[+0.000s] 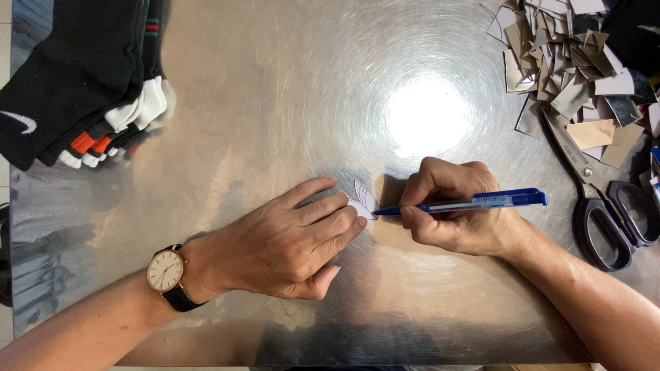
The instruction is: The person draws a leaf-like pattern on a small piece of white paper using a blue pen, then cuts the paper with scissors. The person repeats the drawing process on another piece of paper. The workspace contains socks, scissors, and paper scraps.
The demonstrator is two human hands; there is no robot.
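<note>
Pressed flat, open left hand (pixel 292 244) pins a small white paper cutout (pixel 362 204) mid-surface while the closed right hand (pixel 457 206) marks it with a blue pen (pixel 474 202); finishing the marking seems to need a steady tip.

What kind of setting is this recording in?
Probably a small craft or handwork table: a brushed metal tabletop, a heap of cut card scraps beside black-handled scissors, and stacked socks at the far left.

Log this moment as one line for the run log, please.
left hand: pressing small white paper cutout flat | right hand: blue pen, tip at cutout | surface: metal table | nearby: scissors, card scraps, socks
</note>
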